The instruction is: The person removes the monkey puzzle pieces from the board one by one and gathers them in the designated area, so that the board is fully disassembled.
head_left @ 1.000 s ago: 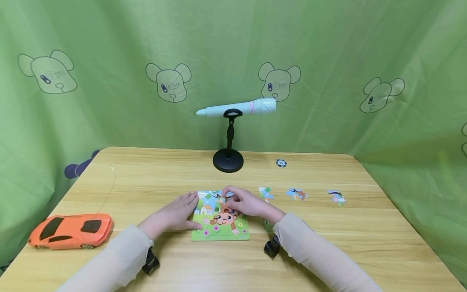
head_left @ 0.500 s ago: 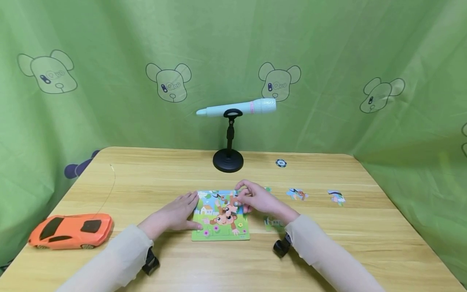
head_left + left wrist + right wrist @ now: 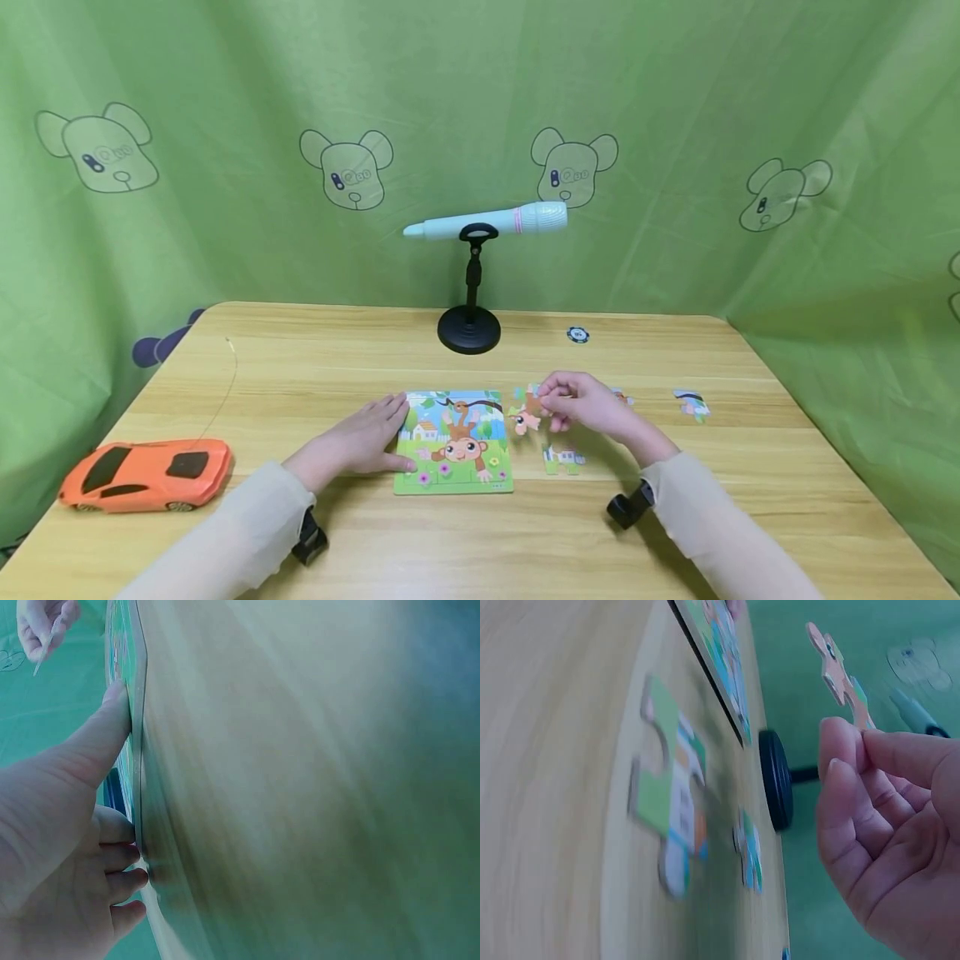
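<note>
Pinching puzzle piece (image 3: pixel 527 420) outside board (image 3: pixel 453 489)

Left hand (image 3: pixel 56 840) against printed board (image 3: pixel 138 667), right hand (image 3: pixel 41 624) pinching thin piece (image 3: pixel 45 651), green curtain (image 3: pixel 45 712)

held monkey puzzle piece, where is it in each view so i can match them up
Head: held piece just right of centre, lower half, pinched by the right hand
Left wrist: held piece edge-on, top left
Right wrist: held piece upper right
Shared landmark: puzzle board, in all three
</note>
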{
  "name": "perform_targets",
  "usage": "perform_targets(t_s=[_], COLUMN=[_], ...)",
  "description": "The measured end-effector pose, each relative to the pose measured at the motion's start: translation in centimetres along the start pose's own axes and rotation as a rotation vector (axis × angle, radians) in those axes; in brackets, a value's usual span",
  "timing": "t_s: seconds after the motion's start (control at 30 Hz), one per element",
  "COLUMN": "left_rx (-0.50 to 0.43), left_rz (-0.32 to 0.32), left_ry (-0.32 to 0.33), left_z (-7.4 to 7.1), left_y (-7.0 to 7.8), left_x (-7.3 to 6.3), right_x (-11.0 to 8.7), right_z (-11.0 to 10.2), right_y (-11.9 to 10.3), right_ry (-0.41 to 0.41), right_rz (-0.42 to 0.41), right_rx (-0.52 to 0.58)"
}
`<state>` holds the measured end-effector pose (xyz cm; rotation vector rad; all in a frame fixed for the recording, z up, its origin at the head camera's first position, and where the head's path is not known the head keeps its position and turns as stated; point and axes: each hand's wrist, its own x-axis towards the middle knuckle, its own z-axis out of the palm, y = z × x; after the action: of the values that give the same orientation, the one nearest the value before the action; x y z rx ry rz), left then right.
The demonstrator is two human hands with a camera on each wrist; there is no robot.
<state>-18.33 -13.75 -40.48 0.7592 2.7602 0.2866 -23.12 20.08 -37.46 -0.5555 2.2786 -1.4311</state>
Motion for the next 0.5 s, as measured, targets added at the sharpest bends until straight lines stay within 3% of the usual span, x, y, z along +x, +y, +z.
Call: perform_targets(t_s=[0.17,0.5], left_rx=[0.005,0.013], left_rz=[0.003,-0.004], left_ry=[0.002,-0.002], left_z=[0.0,0.0], left_y=[0.1,0.0], left_x=[0.0,0.1], right_x=[-1.5,-4.8], right_z=[-1.8,-5.7], right_y=[0.9,3.5], right_ry=[0.004,-0.043], right_rz=[0.006,0.029], right_rx=[-0.007,-0.146])
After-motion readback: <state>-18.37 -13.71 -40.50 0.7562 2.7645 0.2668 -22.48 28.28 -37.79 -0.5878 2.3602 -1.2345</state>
